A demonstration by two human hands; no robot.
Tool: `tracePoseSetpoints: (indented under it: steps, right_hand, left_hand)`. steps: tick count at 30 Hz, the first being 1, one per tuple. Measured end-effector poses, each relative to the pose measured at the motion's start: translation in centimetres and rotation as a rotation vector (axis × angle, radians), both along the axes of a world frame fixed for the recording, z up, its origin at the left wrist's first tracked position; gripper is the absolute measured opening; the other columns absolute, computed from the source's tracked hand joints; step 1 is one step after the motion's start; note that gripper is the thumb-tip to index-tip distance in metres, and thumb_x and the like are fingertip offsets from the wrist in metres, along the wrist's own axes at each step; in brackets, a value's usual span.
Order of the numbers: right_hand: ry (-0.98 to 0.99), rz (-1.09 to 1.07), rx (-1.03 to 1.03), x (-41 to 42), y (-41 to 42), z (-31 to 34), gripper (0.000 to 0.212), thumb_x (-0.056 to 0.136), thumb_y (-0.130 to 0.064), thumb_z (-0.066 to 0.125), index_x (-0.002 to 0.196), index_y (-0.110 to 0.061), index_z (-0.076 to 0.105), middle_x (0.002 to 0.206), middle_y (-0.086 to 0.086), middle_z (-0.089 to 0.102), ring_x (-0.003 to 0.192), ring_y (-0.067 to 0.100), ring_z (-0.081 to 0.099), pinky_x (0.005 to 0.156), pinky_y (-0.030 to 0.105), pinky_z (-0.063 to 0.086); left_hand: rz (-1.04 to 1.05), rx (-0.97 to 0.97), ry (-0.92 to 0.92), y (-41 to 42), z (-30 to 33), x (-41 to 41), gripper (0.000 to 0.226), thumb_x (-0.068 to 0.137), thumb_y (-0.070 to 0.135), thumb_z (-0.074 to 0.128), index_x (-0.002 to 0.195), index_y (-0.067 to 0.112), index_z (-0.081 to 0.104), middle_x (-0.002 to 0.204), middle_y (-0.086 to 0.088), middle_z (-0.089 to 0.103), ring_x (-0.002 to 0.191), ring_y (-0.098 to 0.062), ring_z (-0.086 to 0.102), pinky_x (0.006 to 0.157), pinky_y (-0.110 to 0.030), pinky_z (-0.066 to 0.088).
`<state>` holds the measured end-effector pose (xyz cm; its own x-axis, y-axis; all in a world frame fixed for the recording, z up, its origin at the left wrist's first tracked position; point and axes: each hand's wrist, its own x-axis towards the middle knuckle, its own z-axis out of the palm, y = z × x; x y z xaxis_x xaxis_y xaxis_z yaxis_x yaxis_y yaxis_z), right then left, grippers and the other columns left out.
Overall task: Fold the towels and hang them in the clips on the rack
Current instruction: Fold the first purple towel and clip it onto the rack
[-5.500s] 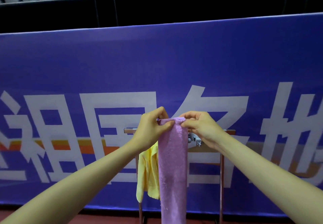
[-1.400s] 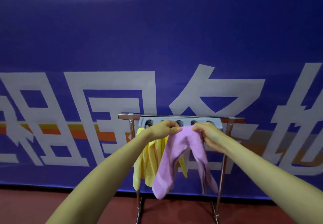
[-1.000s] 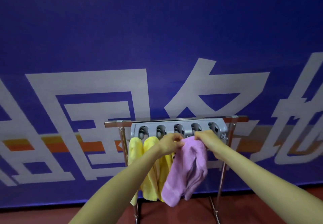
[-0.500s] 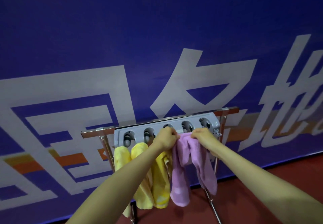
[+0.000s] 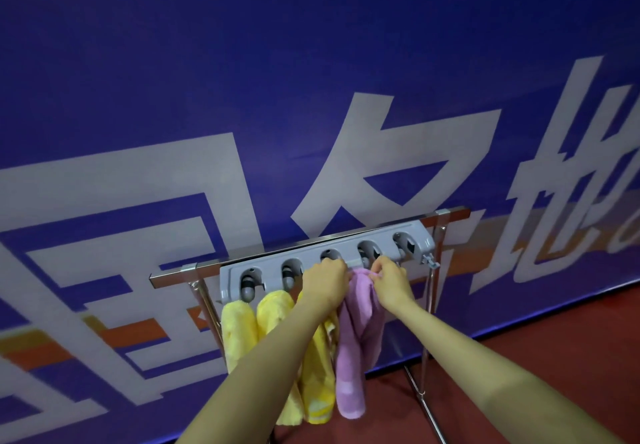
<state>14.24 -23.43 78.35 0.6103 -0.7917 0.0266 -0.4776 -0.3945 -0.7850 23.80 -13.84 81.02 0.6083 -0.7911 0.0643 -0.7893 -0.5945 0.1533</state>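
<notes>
From the head camera, the landmark is the grey plastic clip bar [image 5: 325,263] fixed along a chrome metal rack [image 5: 429,319]. It has five round clips, counted left to right. The left hand [image 5: 325,284] and the right hand [image 5: 391,282] both pinch the bunched top of the folded lilac terry towel [image 5: 356,339], just below the bar between its third and fourth clips. The towel's long axis hangs straight down from the fingers. The fourth clip sits just above the pinch, nearer the right hand, so I judge the push goes up into it. Three yellow terry towels [image 5: 239,329] hang below the bar's left clips; one lilac. The fifth clip is bare.
</notes>
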Motion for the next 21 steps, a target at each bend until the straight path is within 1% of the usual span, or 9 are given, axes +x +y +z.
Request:
tracePoseSetpoints:
  steps: [2, 5, 9, 11, 13, 15, 17, 19, 21]
  right_hand:
    - [0.044, 0.032, -0.024, 0.0, 0.3, -0.8, 0.019, 0.09, -0.003, 0.052, 0.075, -0.013, 0.053, 0.068, 0.006, 0.052, 0.07, 0.024, 0.046, 0.06, 0.029, 0.028]
    - [-0.007, 0.031, 0.006, -0.4, 0.5, -1.4, 0.02, 0.088, 0.001, 0.053, 0.075, -0.013, 0.06, 0.055, -0.003, 0.051, 0.057, 0.016, 0.046, 0.054, 0.027, 0.03]
    - [-0.107, -0.002, 0.069, -0.9, 0.5, -1.5, 0.013, 0.09, -0.004, 0.058, 0.091, -0.005, 0.07, 0.076, 0.006, 0.067, 0.073, 0.018, 0.059, 0.065, 0.024, 0.044]
    - [-0.166, -0.033, 0.087, -1.1, 0.7, -1.3, 0.007, 0.088, -0.006, 0.061, 0.088, -0.008, 0.067, 0.079, 0.004, 0.065, 0.078, 0.021, 0.061, 0.072, 0.029, 0.049]
    - [-0.231, -0.061, 0.09, -1.4, 0.9, -1.3, 0.016, 0.086, -0.004, 0.063, 0.077, -0.017, 0.063, 0.077, 0.003, 0.066, 0.078, 0.023, 0.063, 0.07, 0.03, 0.052]
    - [-0.248, -0.044, 0.07, -1.9, 1.1, -1.2, 0.025, 0.085, 0.0, 0.061, 0.073, -0.022, 0.064, 0.073, -0.001, 0.066, 0.073, 0.019, 0.063, 0.064, 0.018, 0.049]
    - [-0.201, 0.026, 0.056, -2.3, 1.3, -0.9, 0.024, 0.086, 0.004, 0.056, 0.084, -0.015, 0.071, 0.076, -0.002, 0.067, 0.073, 0.013, 0.062, 0.06, 0.006, 0.044]
    - [-0.138, 0.104, 0.076, -2.6, 1.1, -0.7, 0.029, 0.086, 0.007, 0.051, 0.097, -0.009, 0.072, 0.085, 0.002, 0.07, 0.078, 0.012, 0.063, 0.062, 0.002, 0.042]
    - [-0.107, 0.134, 0.094, -3.0, 0.6, -0.5, 0.03, 0.086, 0.007, 0.05, 0.101, -0.008, 0.071, 0.091, 0.004, 0.071, 0.085, 0.013, 0.064, 0.068, 0.007, 0.044]
  left_hand:
    - [-0.018, 0.007, -0.017, 0.1, -0.2, 0.0, 0.031, 0.098, 0.028, 0.038, 0.11, 0.009, 0.059, 0.111, -0.017, 0.061, 0.097, -0.038, 0.06, 0.074, -0.041, 0.047]
    - [-0.051, 0.037, -0.058, 0.2, -0.5, -0.2, 0.029, 0.099, 0.023, 0.037, 0.113, 0.009, 0.058, 0.111, -0.017, 0.062, 0.098, -0.039, 0.062, 0.075, -0.04, 0.047]
    - [-0.052, 0.056, -0.09, 0.3, -0.8, -0.5, 0.025, 0.098, 0.016, 0.037, 0.113, 0.01, 0.056, 0.112, -0.014, 0.064, 0.1, -0.037, 0.063, 0.074, -0.039, 0.047]
    - [-0.051, 0.055, -0.116, 0.4, -0.8, -0.9, 0.025, 0.098, 0.016, 0.037, 0.116, 0.01, 0.052, 0.117, -0.012, 0.062, 0.102, -0.035, 0.061, 0.072, -0.037, 0.044]
    - [-0.055, 0.049, -0.118, 0.6, -0.9, -1.3, 0.026, 0.098, 0.017, 0.037, 0.121, 0.011, 0.048, 0.122, -0.009, 0.057, 0.105, -0.034, 0.06, 0.07, -0.037, 0.041]
    - [-0.047, 0.035, -0.106, 0.6, -0.8, -1.4, 0.025, 0.097, 0.018, 0.037, 0.12, 0.012, 0.047, 0.121, -0.008, 0.057, 0.105, -0.033, 0.059, 0.07, -0.037, 0.041]
    - [-0.043, 0.005, -0.075, 0.8, -0.6, -1.4, 0.023, 0.097, 0.019, 0.037, 0.115, 0.014, 0.05, 0.117, -0.008, 0.06, 0.103, -0.033, 0.06, 0.069, -0.036, 0.04]
    - [-0.039, -0.04, -0.027, 1.1, -0.3, -1.4, 0.021, 0.096, 0.022, 0.037, 0.109, 0.016, 0.053, 0.112, -0.007, 0.063, 0.099, -0.032, 0.061, 0.07, -0.036, 0.043]
    - [-0.041, -0.09, 0.024, 1.5, 0.0, -1.5, 0.02, 0.095, 0.024, 0.037, 0.104, 0.018, 0.055, 0.109, -0.006, 0.064, 0.097, -0.032, 0.061, 0.073, -0.038, 0.047]
